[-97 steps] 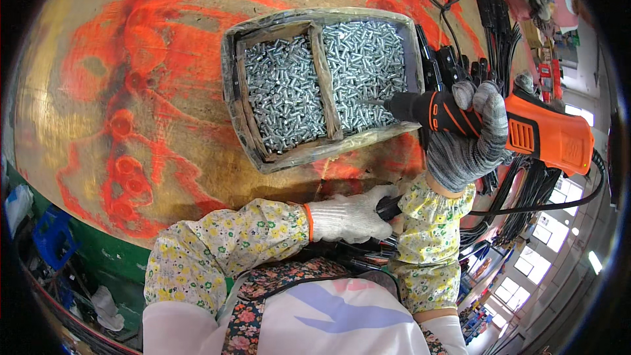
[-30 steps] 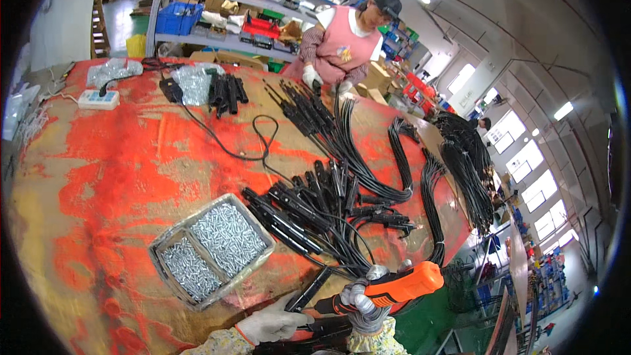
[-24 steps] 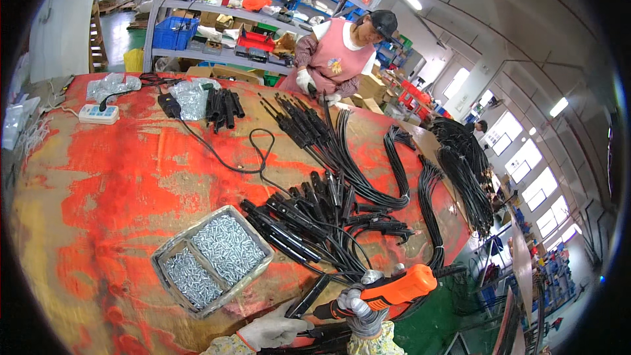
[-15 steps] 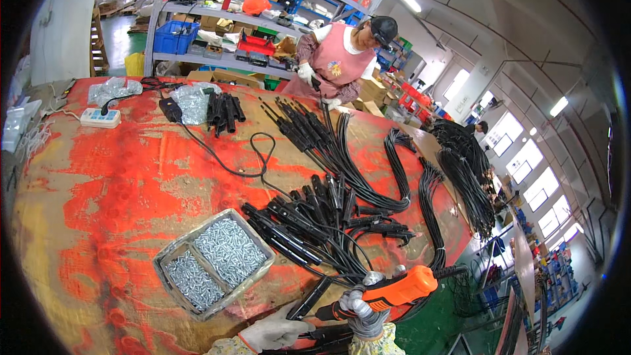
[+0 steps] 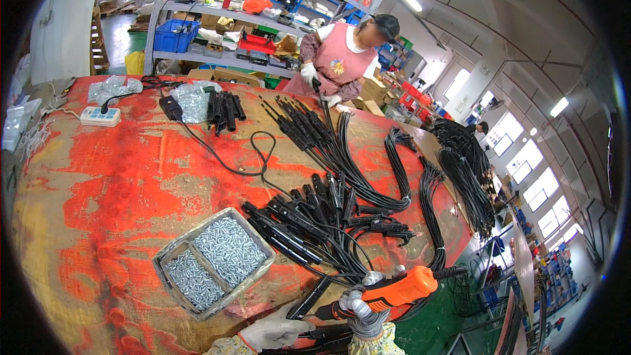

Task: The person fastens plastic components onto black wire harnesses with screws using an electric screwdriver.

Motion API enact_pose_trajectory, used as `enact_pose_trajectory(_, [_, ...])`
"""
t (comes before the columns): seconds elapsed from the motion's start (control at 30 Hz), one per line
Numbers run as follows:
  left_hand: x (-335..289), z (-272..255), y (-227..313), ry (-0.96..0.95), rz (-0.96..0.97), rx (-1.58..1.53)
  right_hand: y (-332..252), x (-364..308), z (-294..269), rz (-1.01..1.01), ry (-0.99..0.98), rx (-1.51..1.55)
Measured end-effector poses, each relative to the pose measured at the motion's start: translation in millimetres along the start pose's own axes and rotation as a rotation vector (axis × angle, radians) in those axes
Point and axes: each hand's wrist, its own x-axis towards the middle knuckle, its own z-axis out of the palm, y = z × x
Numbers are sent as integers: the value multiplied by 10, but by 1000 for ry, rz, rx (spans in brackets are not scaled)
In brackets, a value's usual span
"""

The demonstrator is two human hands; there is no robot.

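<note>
My left hand (image 5: 273,330), in a pale work glove, is closed on a black cable-end housing (image 5: 310,297) at the lower middle. My right hand (image 5: 363,309), in a grey glove, wraps round an orange and black electric screwdriver (image 5: 399,290). The screwdriver lies roughly level, its black nose pointing left at the housing; I cannot tell whether its tip touches. Just left of my left hand stands a two-part box (image 5: 164,258) filled with small silver screws (image 5: 230,250). More black housings on cables (image 5: 289,223) lie in a heap beyond my hands.
Across the table (image 5: 131,210), a co-worker (image 5: 338,59) in a pink apron and white gloves handles a black piece. Cable bundles (image 5: 394,158) run along the right side. A white power strip (image 5: 100,116) and plastic bags (image 5: 190,102) are at the far left. A cord crosses the tabletop.
Both my hands, the screwdriver and the housing stay practically where they were. Across the table, the co-worker's hands and head have shifted slightly.
</note>
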Motion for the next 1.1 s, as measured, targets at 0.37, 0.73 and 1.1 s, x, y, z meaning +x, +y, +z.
enact_pose_trajectory(0.37, [-22,-22,-25,0,-62,52,-116,-16,93,-20,61,-132])
enact_pose_trajectory(0.73, [187,-187,-306,-25,192,-79,83,-8,-13,-19,-82,192])
enact_pose_trajectory(1.1, [60,-154,-66,165,-41,134,-29,52,-179,157,-283,383])
